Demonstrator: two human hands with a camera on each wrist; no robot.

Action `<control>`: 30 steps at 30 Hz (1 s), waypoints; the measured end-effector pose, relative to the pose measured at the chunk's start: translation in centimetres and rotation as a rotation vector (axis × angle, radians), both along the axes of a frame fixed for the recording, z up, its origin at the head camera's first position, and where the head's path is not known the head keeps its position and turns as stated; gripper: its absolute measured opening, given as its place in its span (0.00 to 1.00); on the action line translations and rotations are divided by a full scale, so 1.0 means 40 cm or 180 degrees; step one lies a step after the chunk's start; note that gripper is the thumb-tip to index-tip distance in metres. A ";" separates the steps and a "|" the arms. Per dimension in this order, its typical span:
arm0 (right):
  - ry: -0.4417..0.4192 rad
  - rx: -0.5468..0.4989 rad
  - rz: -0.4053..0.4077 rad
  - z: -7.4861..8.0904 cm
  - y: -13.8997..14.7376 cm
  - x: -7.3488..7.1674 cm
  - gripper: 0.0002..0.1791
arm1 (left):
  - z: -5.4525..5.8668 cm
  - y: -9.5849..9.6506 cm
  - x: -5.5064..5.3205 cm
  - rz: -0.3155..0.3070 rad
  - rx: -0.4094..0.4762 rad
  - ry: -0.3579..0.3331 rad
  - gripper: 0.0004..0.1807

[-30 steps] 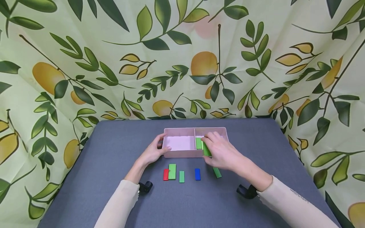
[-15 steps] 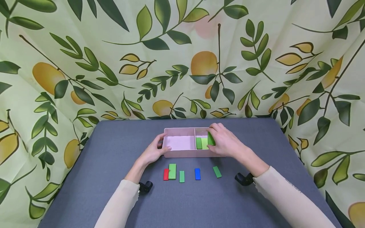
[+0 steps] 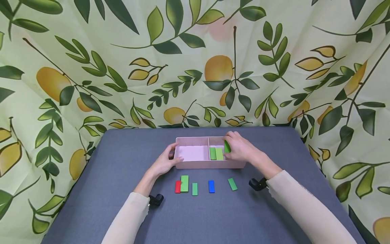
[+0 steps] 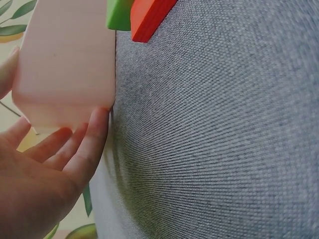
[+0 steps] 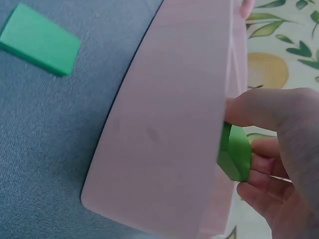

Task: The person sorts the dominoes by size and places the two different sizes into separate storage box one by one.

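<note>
A pink two-compartment box (image 3: 195,165) stands on the table. My left hand (image 3: 163,162) holds its left end, the fingertips along the end wall (image 4: 65,112) and the thumb by the rim. Over the right compartment, my right hand (image 3: 240,148) pinches a green block (image 5: 237,152) between thumb and fingers. The block is tilted, partly below the rim; its lower part is hidden by the wall. Two flat blocks lie side by side in that compartment: a green block (image 3: 212,154) and a lighter green block (image 3: 219,154). The left compartment (image 3: 192,153) shows only its bare floor.
In front of the box lie a red block (image 3: 178,186), a larger light green block (image 3: 184,183) touching it, a small green block (image 3: 194,189), a blue block (image 3: 211,186) and a slanted green block (image 3: 232,184). A leaf-patterned cloth (image 3: 195,67) hangs behind the table.
My right hand has moved back and right from the box's front wall, carrying the green block into the right compartment. The lighter green block there has come into full view. My left hand stays put.
</note>
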State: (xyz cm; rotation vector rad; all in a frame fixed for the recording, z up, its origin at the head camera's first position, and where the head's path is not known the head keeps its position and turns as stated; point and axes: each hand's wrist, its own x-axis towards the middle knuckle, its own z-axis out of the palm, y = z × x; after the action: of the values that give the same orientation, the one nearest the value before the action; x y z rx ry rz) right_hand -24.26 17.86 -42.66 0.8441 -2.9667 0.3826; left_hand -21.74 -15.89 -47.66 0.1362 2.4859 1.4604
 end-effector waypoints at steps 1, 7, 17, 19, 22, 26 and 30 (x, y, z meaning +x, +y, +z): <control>-0.0047 0.0017 -0.0012 -0.005 0.000 -0.006 0.35 | 0.000 0.000 0.001 0.0006 0.0010 0.0004 0.42; -0.0322 0.0113 -0.0007 -0.033 -0.001 -0.030 0.33 | -0.003 0.000 0.004 -0.0004 0.0025 0.0021 0.42; -0.0581 0.0313 0.0144 -0.055 -0.009 -0.055 0.28 | -0.009 0.000 -0.002 0.0001 0.0105 0.0041 0.42; -0.0615 0.0366 0.0210 -0.058 -0.012 -0.059 0.27 | -0.007 0.002 -0.002 0.0000 0.0120 0.0036 0.42; -0.0640 0.0426 0.0264 -0.064 -0.015 -0.064 0.26 | -0.007 0.002 -0.001 -0.0004 0.0116 0.0039 0.42; -0.0650 0.0482 0.0268 -0.071 -0.020 -0.068 0.26 | -0.007 0.001 0.000 -0.0005 0.0138 0.0061 0.42; -0.0626 0.0529 0.0265 -0.075 -0.022 -0.069 0.26 | -0.007 -0.001 0.001 0.0010 0.0118 0.0063 0.42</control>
State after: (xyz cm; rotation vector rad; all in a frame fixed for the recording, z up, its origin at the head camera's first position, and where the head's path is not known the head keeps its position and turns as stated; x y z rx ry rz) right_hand -27.03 16.97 -45.66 1.0042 -3.1882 0.2364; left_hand -21.69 -15.91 -47.94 0.1544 2.4764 1.5139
